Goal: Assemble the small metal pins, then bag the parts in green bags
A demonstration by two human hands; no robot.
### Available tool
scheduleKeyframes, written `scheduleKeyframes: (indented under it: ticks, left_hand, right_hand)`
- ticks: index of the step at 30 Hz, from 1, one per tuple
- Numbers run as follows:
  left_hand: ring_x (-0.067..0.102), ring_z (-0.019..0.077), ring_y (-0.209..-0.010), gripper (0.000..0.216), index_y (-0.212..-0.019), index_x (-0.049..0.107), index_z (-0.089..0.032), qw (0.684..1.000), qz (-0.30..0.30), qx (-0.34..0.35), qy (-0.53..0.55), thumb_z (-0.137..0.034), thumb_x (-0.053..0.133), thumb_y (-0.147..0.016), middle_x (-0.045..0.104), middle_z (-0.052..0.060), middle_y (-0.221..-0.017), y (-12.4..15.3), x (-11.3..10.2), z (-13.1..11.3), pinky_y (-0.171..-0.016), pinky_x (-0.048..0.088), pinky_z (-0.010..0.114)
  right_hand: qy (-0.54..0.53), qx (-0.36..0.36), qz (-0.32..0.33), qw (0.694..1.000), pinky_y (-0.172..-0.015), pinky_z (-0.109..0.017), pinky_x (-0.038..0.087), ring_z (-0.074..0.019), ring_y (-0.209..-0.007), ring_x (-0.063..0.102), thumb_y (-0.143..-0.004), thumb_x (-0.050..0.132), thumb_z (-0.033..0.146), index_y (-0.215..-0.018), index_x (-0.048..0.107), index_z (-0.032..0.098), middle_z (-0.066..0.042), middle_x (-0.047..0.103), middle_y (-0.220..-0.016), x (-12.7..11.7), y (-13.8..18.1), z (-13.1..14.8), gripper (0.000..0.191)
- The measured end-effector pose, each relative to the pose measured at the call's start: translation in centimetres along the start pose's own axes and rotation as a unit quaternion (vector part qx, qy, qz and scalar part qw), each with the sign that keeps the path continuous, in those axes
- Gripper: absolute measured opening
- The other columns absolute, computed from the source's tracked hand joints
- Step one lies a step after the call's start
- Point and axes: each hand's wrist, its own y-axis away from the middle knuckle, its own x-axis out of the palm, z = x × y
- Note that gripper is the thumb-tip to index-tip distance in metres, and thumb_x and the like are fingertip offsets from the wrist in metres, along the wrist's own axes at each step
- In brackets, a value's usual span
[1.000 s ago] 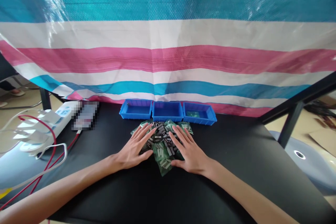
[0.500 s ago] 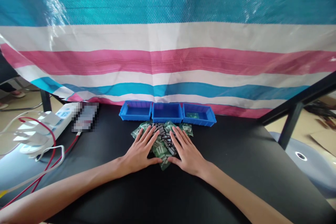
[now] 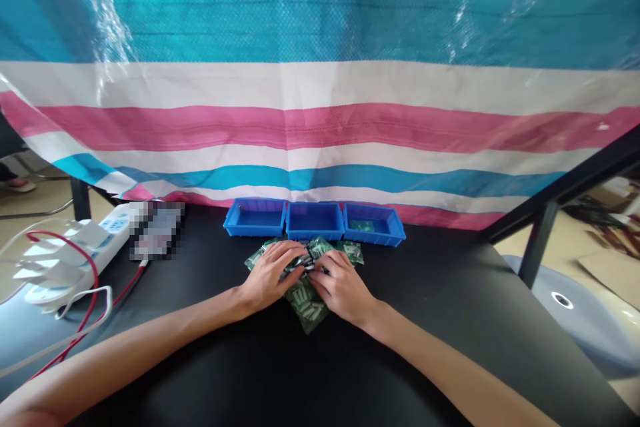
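My left hand (image 3: 274,275) is curled over the left side of a pile, its fingers and thumb closed round small grey metal pieces (image 3: 308,259). From the other side, my right hand (image 3: 342,282) bends its fingers into the same pieces, thumb inward; its fingertips are partly hidden. Under and around both hands lie several green-tinted clear packets (image 3: 306,307) with pale strips or pins inside. One packet (image 3: 353,252) shows beyond my right fingers. Behind the pile stand three blue bins in a row: the left bin (image 3: 256,231), the middle bin (image 3: 315,235) and the right bin (image 3: 375,238), which holds a green packet.
A white power strip (image 3: 107,240) with plugs and red and white cables lies at the left of the black table (image 3: 425,320), near a blurred-out device (image 3: 159,232). A striped sheet (image 3: 320,127) hangs behind. At the right are a black frame bar (image 3: 537,247) and a grey stool (image 3: 575,313).
Both hands have gone from lying flat with fingers spread to curled fingers, drawn inward over the metal pieces. The view has shifted slightly.
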Motion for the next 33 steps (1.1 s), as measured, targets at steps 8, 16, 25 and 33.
scheduleKeyframes:
  ticks: [8, 16, 25, 33]
  left_hand:
    - [0.061, 0.0175, -0.092, 0.019, -0.101, 0.061, -0.020, 0.987, -0.098, -0.040, 0.124, -0.025, 0.045, -0.094, 0.065, 0.006, -0.099, -2.6, 1.0, 0.6, -0.084, 0.047, 0.030]
    - [0.061, 0.0158, -0.086, 0.016, -0.100, 0.062, -0.019, 0.979, -0.121, -0.041, 0.159, -0.022, 0.047, -0.093, 0.065, 0.005, -0.093, -2.6, 1.5, 1.0, -0.079, 0.047, 0.027]
    - [0.060, 0.0179, -0.094, 0.019, -0.102, 0.064, -0.019, 0.984, -0.078, -0.022, 0.157, -0.026, 0.048, -0.093, 0.064, 0.007, -0.100, -2.6, 1.9, 1.5, -0.085, 0.048, 0.029]
    - [0.061, 0.0174, -0.094, 0.014, -0.096, 0.064, -0.018, 0.987, -0.072, 0.000, 0.145, -0.029, 0.056, -0.090, 0.063, 0.007, -0.099, -2.7, 2.0, 1.6, -0.085, 0.048, 0.029]
  right_hand:
    - [-0.134, 0.094, -0.061, 0.985, -0.075, -0.032, 0.039, -0.0164, -0.077, 0.058, -0.084, 0.064, 0.014, -0.075, 0.068, 0.020, -0.001, 0.064, -0.074, -0.1, -1.3, -0.1, 0.011]
    - [-0.272, 0.205, -0.212, 0.916, -0.067, -0.027, 0.045, -0.0153, -0.068, 0.060, -0.088, 0.054, 0.024, -0.082, 0.063, 0.019, -0.001, 0.066, -0.072, -0.3, -2.7, -1.1, 0.012]
    - [-0.320, 0.166, -0.258, 0.896, -0.068, -0.027, 0.051, -0.0163, -0.069, 0.066, -0.084, 0.056, 0.021, -0.086, 0.061, 0.020, -0.001, 0.069, -0.076, 0.5, -2.0, -1.3, 0.006]
    - [-0.287, 0.134, -0.271, 0.909, -0.068, -0.027, 0.048, -0.0150, -0.069, 0.060, -0.087, 0.055, 0.021, -0.084, 0.065, 0.020, -0.002, 0.066, -0.077, -0.4, -2.7, -1.8, 0.010]
